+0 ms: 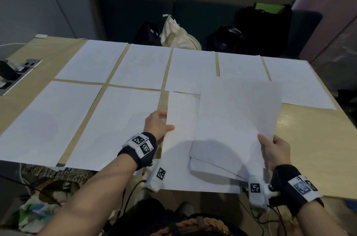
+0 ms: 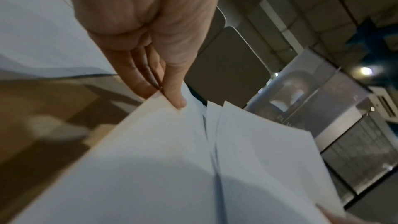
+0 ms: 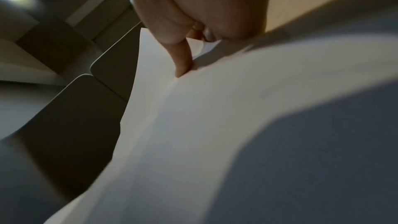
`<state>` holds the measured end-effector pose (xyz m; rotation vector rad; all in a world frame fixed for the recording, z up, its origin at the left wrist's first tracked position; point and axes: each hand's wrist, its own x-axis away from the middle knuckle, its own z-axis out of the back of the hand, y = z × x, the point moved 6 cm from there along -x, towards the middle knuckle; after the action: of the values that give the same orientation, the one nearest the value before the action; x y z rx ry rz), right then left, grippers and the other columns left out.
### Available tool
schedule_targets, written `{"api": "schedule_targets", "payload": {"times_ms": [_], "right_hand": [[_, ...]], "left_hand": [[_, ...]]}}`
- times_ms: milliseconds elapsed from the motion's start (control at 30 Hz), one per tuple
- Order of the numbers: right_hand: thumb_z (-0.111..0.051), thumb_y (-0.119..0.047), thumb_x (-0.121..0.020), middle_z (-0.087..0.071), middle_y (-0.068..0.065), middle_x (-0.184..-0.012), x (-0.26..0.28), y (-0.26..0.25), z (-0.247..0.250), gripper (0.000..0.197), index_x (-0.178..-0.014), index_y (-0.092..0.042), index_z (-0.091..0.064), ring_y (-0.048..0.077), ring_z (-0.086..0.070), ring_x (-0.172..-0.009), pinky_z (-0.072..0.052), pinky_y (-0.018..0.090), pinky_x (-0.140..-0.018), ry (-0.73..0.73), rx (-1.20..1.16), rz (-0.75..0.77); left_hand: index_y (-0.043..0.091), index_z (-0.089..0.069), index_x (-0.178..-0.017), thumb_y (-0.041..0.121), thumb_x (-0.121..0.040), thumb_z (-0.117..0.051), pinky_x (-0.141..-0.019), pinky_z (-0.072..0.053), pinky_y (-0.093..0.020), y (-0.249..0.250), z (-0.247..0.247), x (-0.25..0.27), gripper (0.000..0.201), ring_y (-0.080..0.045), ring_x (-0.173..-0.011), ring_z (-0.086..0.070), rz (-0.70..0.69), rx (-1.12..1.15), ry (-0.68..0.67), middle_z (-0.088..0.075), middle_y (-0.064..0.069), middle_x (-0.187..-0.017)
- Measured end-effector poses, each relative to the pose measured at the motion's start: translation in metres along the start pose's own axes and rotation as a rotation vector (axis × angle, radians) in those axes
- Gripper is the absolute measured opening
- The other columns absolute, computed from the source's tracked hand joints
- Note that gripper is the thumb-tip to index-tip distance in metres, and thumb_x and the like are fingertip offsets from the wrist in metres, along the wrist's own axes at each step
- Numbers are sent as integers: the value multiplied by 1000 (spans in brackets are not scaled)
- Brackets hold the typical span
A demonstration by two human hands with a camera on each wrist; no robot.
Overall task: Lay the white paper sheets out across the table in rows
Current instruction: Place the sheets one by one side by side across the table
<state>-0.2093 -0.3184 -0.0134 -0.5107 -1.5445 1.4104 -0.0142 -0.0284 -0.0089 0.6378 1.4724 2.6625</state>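
Several white sheets lie flat on the wooden table (image 1: 313, 139): a far row (image 1: 143, 65) and two in the near row (image 1: 116, 127). My left hand (image 1: 158, 123) pinches the left edge of a single sheet (image 1: 181, 139) over the third near-row spot, thumb on top (image 2: 174, 98). My right hand (image 1: 274, 150) grips the right edge of a stack of sheets (image 1: 237, 119), held tilted just above the table and overlapping the single sheet. In the right wrist view the thumb (image 3: 183, 60) presses on the stack (image 3: 215, 125).
A floor-box power outlet with plugs (image 1: 17, 73) sits in the table at the far left. Bags (image 1: 179, 36) rest on a dark bench behind the table. Bare tabletop shows at the near right.
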Motion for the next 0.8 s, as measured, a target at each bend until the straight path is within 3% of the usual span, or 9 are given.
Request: {"api": "schedule_targets", "payload": {"times_ms": [100, 200, 300, 400, 467, 533, 600, 733, 800], "right_hand": [[-55, -4, -90, -58, 26, -125, -4, -2, 15, 38, -126, 9, -51, 25, -56, -94, -43, 32, -87, 40, 30, 10], [-56, -5, -89, -59, 26, -122, -8, -2, 29, 38, -125, 8, -52, 26, -57, -84, -42, 32, -86, 72, 44, 10], [-56, -5, -89, -60, 25, -119, -12, -1, 38, 38, -125, 8, -52, 26, -56, -87, -41, 32, -86, 81, 45, 9], [-56, -5, -89, -60, 23, -115, -13, 0, 41, 39, -126, 8, -52, 24, -58, -75, -43, 33, -85, 89, 47, 3], [-57, -5, -89, -61, 25, -118, -15, 1, 43, 38, -125, 8, -52, 21, -58, -73, -52, 31, -76, 95, 51, -8], [-57, -4, -88, -63, 24, -109, -19, 2, 48, 38, -123, 9, -53, 20, -57, -69, -54, 14, -56, 103, 32, -11], [-57, -4, -89, -65, 17, -91, -21, 2, 54, 37, -122, 10, -53, 15, -58, -59, -48, 6, -41, 111, 8, -12], [-57, -2, -89, -59, 30, -121, -24, 1, 70, 37, -123, 11, -53, 13, -54, -62, -47, 4, -41, 154, -21, 8], [-57, -3, -89, -64, 26, -115, -27, 1, 77, 37, -123, 10, -53, 10, -58, -53, -46, 6, -40, 166, -32, 11]], "left_hand": [[6, -49, -125, 2, -75, -72, -79, -43, -24, -8, 2, -2, 55, -21, -89, -56, -11, -85, 36, -63, -15, -114], [7, -42, -130, 1, -76, -69, -88, -45, -29, -11, -1, -6, 61, -28, -108, -55, -49, -203, 52, -56, -16, -122], [11, -38, -136, 4, -81, -61, -100, -37, -33, 1, -9, -4, 60, -29, -123, -41, -197, -452, 107, -40, -14, -133], [22, -44, -135, 20, -85, -58, -106, -28, -37, 17, -35, 3, 52, -26, -131, -35, -343, -610, -32, -36, -7, -143], [30, -36, -141, 39, -83, -61, -114, -16, -46, 14, -60, 9, 64, -26, -143, -18, -331, -721, -250, -21, -5, -155], [35, -20, -147, 52, -78, -63, -115, -1, -55, 5, -78, 12, 83, -28, -148, 6, -272, -801, -429, 2, -4, -161], [37, -11, -148, 56, -74, -65, -113, 5, -58, 1, -86, 11, 93, -28, -147, 16, -257, -834, -472, 13, -2, -160], [38, -11, -148, 51, -72, -70, -112, 6, -60, 5, -82, 3, 96, -27, -146, 18, -253, -825, -470, 14, 0, -160], [39, -12, -147, 50, -72, -71, -113, 5, -60, 5, -77, 0, 97, -27, -147, 17, -243, -819, -465, 13, 0, -160]]}}
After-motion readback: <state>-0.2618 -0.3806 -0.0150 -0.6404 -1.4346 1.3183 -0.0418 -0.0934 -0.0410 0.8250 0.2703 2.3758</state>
